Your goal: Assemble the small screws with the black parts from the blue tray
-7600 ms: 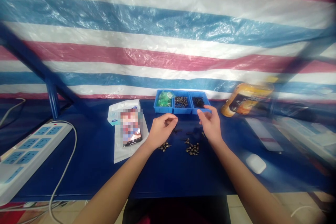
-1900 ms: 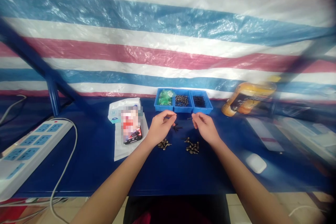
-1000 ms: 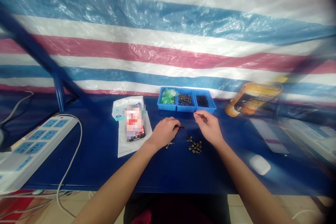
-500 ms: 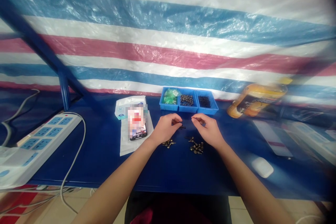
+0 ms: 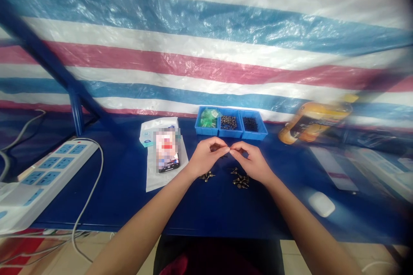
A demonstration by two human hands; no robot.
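My left hand [image 5: 208, 157] and my right hand [image 5: 251, 161] meet above the blue table, their pinched fingertips touching. Whatever small parts they hold are hidden between the fingers. A little dark screw-like piece shows just below the fingertips. Nearer me lie two small heaps of brassy, screw-like pieces: one heap [image 5: 207, 176] by my left wrist, a larger heap [image 5: 240, 180] by my right wrist. Behind the hands stand three joined blue bins. The left bin [image 5: 206, 131] holds a green bag, the middle bin [image 5: 229, 133] metal parts, the right bin [image 5: 255, 136] small black screws.
To the left, a phone [image 5: 167, 150] rests on white packaging [image 5: 153, 176], and a white power strip [image 5: 48, 184] with a cable lies farther out. On the right are an orange drink bottle [image 5: 314, 122] on its side, a flat pale object [image 5: 334, 169] and a white rounded case [image 5: 322, 204].
My two hands have come together; their fingertips, apart before, now touch. The heaps and bins stay where they were.
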